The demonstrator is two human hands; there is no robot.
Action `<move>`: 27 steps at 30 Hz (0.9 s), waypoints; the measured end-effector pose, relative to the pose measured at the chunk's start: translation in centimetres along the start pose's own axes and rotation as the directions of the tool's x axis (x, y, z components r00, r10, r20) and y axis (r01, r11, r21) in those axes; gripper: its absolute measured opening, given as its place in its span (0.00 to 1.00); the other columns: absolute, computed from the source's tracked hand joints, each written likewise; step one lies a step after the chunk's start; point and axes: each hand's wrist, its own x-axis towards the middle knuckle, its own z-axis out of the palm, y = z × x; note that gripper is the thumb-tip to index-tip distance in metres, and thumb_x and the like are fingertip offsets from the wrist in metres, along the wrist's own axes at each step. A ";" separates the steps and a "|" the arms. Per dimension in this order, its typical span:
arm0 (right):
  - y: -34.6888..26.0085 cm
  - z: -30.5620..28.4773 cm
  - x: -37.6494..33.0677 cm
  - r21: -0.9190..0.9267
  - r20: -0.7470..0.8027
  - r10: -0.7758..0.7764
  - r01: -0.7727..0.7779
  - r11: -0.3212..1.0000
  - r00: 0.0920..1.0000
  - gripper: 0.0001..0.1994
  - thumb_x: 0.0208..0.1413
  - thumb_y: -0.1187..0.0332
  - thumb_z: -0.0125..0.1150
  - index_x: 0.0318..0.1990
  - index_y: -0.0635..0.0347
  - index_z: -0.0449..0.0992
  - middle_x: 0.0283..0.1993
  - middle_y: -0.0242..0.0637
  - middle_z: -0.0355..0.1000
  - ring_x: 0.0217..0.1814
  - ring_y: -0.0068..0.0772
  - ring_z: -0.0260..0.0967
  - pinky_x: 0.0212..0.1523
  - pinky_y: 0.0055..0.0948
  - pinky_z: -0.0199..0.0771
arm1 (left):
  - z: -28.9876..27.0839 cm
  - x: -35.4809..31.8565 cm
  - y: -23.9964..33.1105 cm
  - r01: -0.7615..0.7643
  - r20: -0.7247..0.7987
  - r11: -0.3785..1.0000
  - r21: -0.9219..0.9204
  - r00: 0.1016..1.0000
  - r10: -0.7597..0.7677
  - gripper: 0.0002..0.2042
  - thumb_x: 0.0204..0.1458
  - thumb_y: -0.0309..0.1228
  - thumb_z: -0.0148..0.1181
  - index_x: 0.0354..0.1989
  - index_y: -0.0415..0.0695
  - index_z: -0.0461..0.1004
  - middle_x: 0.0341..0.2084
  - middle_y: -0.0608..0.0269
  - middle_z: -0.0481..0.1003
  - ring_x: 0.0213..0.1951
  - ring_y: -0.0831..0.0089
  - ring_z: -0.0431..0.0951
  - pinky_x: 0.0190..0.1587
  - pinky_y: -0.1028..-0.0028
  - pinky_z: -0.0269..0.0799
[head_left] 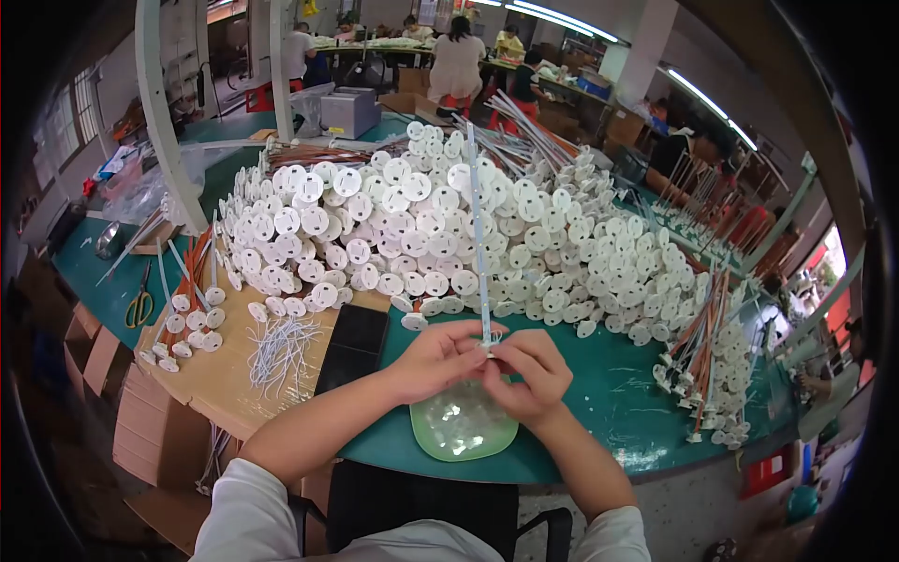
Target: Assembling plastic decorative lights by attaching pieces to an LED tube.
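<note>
Both of my hands meet over the near edge of the green table, fingers pinched at the lower end of a long, narrow pale strip (479, 234). The strip stands nearly upright and small marks run along its length. My left hand (440, 356) grips its base from the left. From the right, my right hand (534, 375) pinches at the same spot, where a bit of thin white wire loops out. The fingers partly hide that end. Just below my hands sits a light green bowl (513, 433) with small shiny pieces in it.
A big heap of white round discs on stems (412, 225) fills the table beyond my hands. To the left lie a black box (354, 335), loose white wires (281, 358) and scissors (140, 304). More disc-ended strips (712, 365) lie at right. People work at tables behind.
</note>
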 end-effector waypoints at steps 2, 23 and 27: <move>-0.1 -0.1 0.1 0.053 0.022 0.052 -0.053 0.997 0.998 0.15 0.31 0.82 0.68 0.33 0.63 0.78 0.31 0.37 0.72 0.28 0.32 0.70 0.25 0.25 0.71 | -0.6 -0.3 -0.7 0.011 0.014 0.999 -0.050 1.000 -0.010 0.19 0.62 0.27 0.52 0.61 0.39 0.61 0.52 0.54 0.73 0.50 0.70 0.76 0.55 0.68 0.71; 0.2 -0.1 -0.7 0.047 -0.005 0.075 -0.075 0.996 0.997 0.12 0.34 0.82 0.68 0.30 0.63 0.77 0.27 0.37 0.74 0.24 0.35 0.69 0.24 0.28 0.70 | -0.9 -0.3 -1.4 -0.033 -0.047 0.999 0.010 0.998 0.033 0.13 0.61 0.26 0.55 0.53 0.41 0.65 0.43 0.59 0.77 0.45 0.71 0.78 0.48 0.73 0.75; 0.3 -0.8 -1.2 0.136 0.013 0.324 -0.323 0.937 0.946 0.15 0.39 0.79 0.73 0.36 0.65 0.75 0.30 0.38 0.72 0.27 0.29 0.69 0.25 0.27 0.68 | 0.1 1.3 0.8 -0.180 -0.241 0.949 0.257 0.939 0.244 0.14 0.56 0.24 0.60 0.49 0.40 0.67 0.34 0.63 0.77 0.36 0.79 0.79 0.41 0.77 0.75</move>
